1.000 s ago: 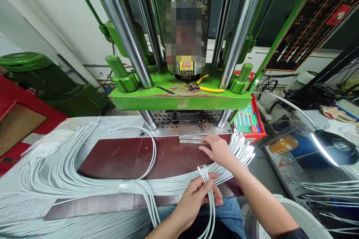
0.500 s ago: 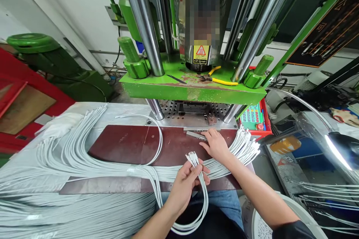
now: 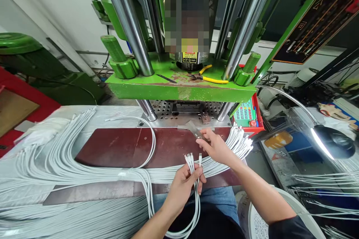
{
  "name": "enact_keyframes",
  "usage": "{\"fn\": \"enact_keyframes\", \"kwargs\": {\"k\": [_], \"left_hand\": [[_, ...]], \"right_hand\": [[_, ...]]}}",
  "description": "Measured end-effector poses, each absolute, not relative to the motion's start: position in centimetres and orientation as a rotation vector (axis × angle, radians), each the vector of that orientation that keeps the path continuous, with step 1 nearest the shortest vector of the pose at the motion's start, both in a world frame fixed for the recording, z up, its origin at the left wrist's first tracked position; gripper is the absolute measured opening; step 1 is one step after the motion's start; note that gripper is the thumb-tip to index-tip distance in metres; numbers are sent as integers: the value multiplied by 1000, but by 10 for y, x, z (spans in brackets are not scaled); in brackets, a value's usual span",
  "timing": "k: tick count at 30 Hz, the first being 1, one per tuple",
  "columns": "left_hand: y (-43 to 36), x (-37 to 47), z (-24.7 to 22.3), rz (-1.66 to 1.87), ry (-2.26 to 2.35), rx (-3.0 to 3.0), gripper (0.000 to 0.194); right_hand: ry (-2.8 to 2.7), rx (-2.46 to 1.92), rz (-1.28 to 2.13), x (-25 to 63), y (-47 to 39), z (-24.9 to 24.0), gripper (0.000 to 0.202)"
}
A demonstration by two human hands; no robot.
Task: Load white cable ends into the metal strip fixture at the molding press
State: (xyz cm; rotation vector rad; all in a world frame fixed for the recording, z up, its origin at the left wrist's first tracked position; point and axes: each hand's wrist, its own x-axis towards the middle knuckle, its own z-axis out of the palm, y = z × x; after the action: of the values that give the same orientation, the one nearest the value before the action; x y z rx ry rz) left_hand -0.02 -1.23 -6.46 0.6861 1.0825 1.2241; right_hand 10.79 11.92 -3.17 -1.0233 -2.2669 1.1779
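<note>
My left hand [image 3: 186,183] is closed round a small bunch of white cables [image 3: 190,162], just above my lap. Their connector ends point up past my fingers, one standing apart from the others, and the cables loop down below. My right hand [image 3: 214,145] pinches a thin, flat metal tool [image 3: 193,130], blade-like, tilted up to the left over the brown board [image 3: 112,145]. Under both hands, a thick bundle of white cables [image 3: 165,174] runs across the board, its ends fanned out at the right.
A green press [image 3: 157,91] stands ahead, with yellow-handled pliers [image 3: 214,80] on its plate. At the right are a control box [image 3: 245,115], a lit lamp [image 3: 331,142] and a white bucket [image 3: 280,198]. More cables [image 3: 70,218] lie at the lower left.
My right hand has lifted the flat metal tool off the board and tilted it up. One cable end in my left hand has spread away from the rest. The view has shifted slightly right.
</note>
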Motion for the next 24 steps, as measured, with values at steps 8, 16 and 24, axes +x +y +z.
{"fn": "enact_keyframes", "kwargs": {"k": [8, 16, 24], "left_hand": [[-6, 7, -67, 1171, 1082, 630, 34], [-5, 12, -66, 1149, 1101, 545, 35], [-4, 7, -65, 1125, 1105, 555, 36]], "right_hand": [[-1917, -954, 1900, 128, 117, -25, 51], [-1885, -971, 1957, 125, 115, -23, 46], [-1931, -972, 1916, 122, 113, -26, 46]]}}
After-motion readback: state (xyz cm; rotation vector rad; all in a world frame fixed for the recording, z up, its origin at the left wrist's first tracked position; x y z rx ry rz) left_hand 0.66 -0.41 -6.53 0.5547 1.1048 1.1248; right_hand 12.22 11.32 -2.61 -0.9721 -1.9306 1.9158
